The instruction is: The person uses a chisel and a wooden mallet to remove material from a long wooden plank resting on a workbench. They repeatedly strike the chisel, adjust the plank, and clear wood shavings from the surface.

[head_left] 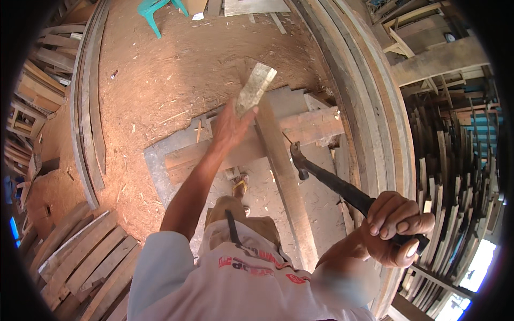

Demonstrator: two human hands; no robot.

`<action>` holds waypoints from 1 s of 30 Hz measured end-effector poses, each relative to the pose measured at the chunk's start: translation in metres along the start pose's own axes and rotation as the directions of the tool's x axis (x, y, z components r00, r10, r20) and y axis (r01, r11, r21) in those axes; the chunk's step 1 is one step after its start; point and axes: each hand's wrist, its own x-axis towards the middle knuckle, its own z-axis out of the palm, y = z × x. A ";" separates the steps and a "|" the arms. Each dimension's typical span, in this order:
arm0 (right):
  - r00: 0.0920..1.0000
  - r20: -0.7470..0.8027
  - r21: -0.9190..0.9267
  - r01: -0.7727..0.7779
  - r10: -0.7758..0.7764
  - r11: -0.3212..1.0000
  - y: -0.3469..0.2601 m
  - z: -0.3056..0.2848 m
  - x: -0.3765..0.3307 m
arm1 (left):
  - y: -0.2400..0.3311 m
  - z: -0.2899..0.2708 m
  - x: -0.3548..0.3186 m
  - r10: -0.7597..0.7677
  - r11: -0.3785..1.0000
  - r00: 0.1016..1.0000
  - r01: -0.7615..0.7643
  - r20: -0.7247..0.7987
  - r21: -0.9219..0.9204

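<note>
My left hand (231, 127) is closed round a short rough wooden block (257, 85), held out ahead of me over the work area. My right hand (395, 231) grips a hammer (342, 186) near the end of its black handle. The hammer's metal head points down and to the left, close beside a long wooden plank (286, 184). This plank runs from near my body away from me, crossing over a wide board (316, 125) that lies sideways. A thin dark spike, perhaps a nail, shows just left of the hammer head; I cannot make out what it is fixed in.
Long stacked beams (383, 123) run along my right side. Narrow boards (88, 96) lie on the left, with curved-looking planks (91, 262) near left. A green plastic stool (152, 13) stands at the far end. Wood chips litter the floor (160, 69). Upright timber (444, 198) fills the far right.
</note>
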 end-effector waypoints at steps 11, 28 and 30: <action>0.968 -0.219 -0.159 0.091 -0.126 0.983 -0.124 0.010 -0.146 | 0.004 0.102 -0.172 0.357 0.854 0.745 -0.016 0.563 -0.521; 0.817 -0.557 -0.526 -0.484 0.148 0.699 -0.180 0.040 -0.322 | 0.014 0.166 -0.245 0.289 0.941 0.670 -0.332 0.684 -0.072; 0.793 -0.588 -0.500 -0.511 0.159 0.699 -0.188 0.041 -0.338 | -0.009 0.154 -0.245 0.339 0.937 0.678 -0.306 0.652 -0.170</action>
